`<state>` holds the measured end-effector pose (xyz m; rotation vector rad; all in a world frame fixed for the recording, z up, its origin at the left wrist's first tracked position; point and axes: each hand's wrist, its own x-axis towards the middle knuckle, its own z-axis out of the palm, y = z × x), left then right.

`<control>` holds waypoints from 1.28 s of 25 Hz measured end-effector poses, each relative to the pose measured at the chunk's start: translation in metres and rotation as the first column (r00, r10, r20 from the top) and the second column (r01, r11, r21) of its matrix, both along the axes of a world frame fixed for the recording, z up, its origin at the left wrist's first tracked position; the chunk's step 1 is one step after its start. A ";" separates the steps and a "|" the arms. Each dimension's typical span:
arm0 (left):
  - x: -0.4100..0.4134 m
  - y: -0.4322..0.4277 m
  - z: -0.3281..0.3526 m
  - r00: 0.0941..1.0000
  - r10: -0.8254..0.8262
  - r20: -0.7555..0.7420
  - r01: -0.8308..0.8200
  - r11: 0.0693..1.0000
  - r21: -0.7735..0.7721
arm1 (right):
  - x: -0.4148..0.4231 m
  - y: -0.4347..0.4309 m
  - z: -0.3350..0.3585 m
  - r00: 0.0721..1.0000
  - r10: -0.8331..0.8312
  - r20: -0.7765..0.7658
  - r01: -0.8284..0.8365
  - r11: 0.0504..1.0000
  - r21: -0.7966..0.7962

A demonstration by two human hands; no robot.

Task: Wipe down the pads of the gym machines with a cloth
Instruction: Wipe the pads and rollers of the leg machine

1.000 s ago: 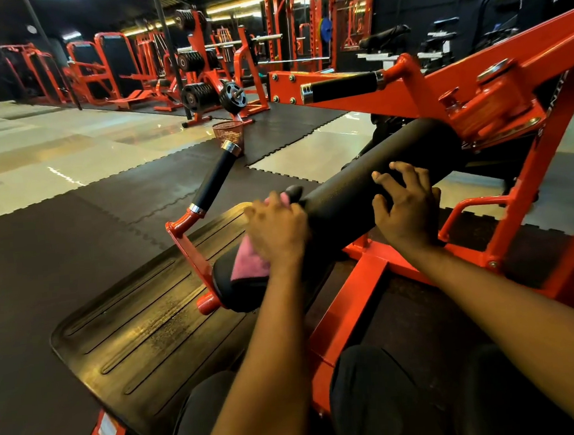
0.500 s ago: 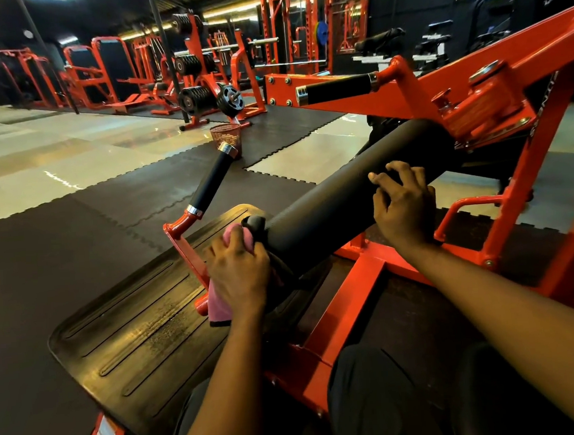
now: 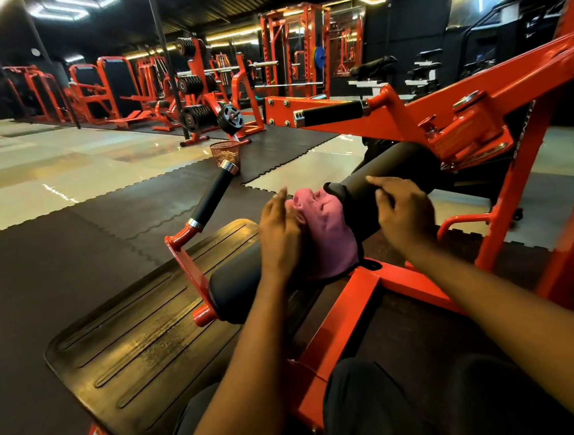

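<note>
- Nearest, at six o'clock in the view, the person's knees [image 3: 369, 403] in dark trousers sit on either side of the machine's orange frame [image 3: 341, 316].
- At eight o'clock lies a black ribbed footplate [image 3: 127, 339], worn and dusty along its grooves.
- Just past it, near the centre, a short black lower pad [image 3: 236, 290] sits on an orange bracket.
- The cloth [image 3: 330, 238] is pink and soft, with rumpled folds at the top. It is draped over the near end of the long black roller pad [image 3: 402, 167] and hangs down to the frame.
- The left hand [image 3: 280, 238] lies flat against the cloth's nine o'clock edge with its fingers straight, pressing rather than clutching. The fingertips are blurred.
- The right hand [image 3: 407, 218] rests on the roller pad at the cloth's three o'clock. Its fingers are loose, the forefinger is stretched out, and it clasps nothing.
- Beyond, at eleven o'clock, a black foam handle [image 3: 213, 197] slants up towards a mesh bin [image 3: 225, 153].
- Farthest, at twelve o'clock, weight plates [image 3: 198, 116] hang on an orange rack.
- Half a second ago the cloth was bunched low under the left hand, beside the pad's end face. Now it is spread over that end and the hand is higher.
- The right hand's fingers were curled onto the roller then, and now they have slackened.
</note>
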<state>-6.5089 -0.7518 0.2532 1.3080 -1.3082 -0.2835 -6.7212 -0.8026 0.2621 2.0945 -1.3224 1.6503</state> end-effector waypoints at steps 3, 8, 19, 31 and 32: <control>0.033 0.009 -0.019 0.997 0.054 0.053 -0.055 0.998 0.020 | 0.077 0.027 -0.010 0.982 0.028 -0.185 -0.026 1.000 0.011; 0.059 0.010 -0.046 0.971 0.154 0.182 -0.184 0.969 0.164 | 0.117 0.029 -0.042 0.863 -0.118 -0.492 0.213 0.967 0.141; 0.060 0.016 -0.059 0.943 0.155 0.295 -0.182 0.981 0.067 | -0.044 -0.080 0.061 0.915 -0.307 -0.263 0.359 0.915 0.184; 0.066 0.040 -0.068 0.969 0.091 0.228 -0.087 0.996 -0.027 | 0.082 -0.014 0.020 0.805 0.052 -0.591 0.039 0.989 0.139; 0.069 0.039 -0.066 0.969 0.104 0.226 -0.105 0.994 -0.008 | 0.061 -0.029 0.032 0.827 -0.017 -0.563 0.101 0.988 0.118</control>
